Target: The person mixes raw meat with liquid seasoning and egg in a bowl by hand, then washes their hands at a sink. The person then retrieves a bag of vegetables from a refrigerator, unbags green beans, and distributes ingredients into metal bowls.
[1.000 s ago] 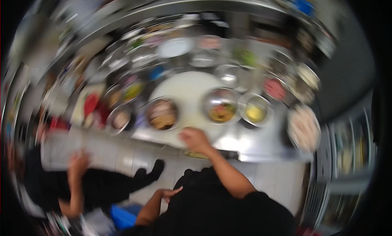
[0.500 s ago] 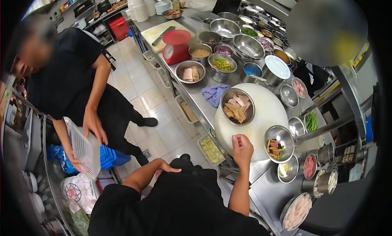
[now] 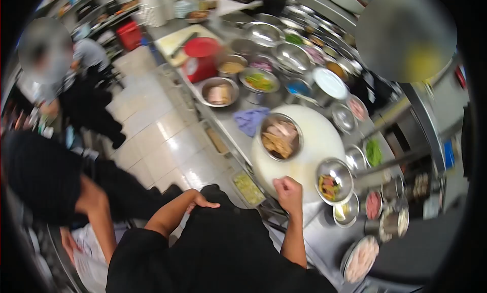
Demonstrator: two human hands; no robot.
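My left hand (image 3: 202, 200) rests at my waist against the black clothing, thumb stretched out, nothing seen in it. Over the near edge of the round white board (image 3: 324, 136), my right hand (image 3: 289, 191) is closed with its fingers curled in; whatever it may hold is hidden. Beyond it on the board stands a steel bowl of meat pieces (image 3: 280, 138). To the right sits a steel bowl with sliced vegetables (image 3: 329, 185), next to a smaller bowl with something yellow (image 3: 346, 212). A purple cloth (image 3: 251, 120) lies left of the board.
At the left a co-worker in a black cap (image 3: 43, 174) bends down close to me; another person (image 3: 89, 85) stands farther back. A red scale (image 3: 200, 60), a cutting board with a knife (image 3: 177, 42) and many bowls fill the steel counter. A bowl of pale meat (image 3: 361, 260) stands lower right.
The view has shifted. The co-worker at the left has bent down with the white basket lowered, and a second person shows behind. My hands hold nearly the same pose.
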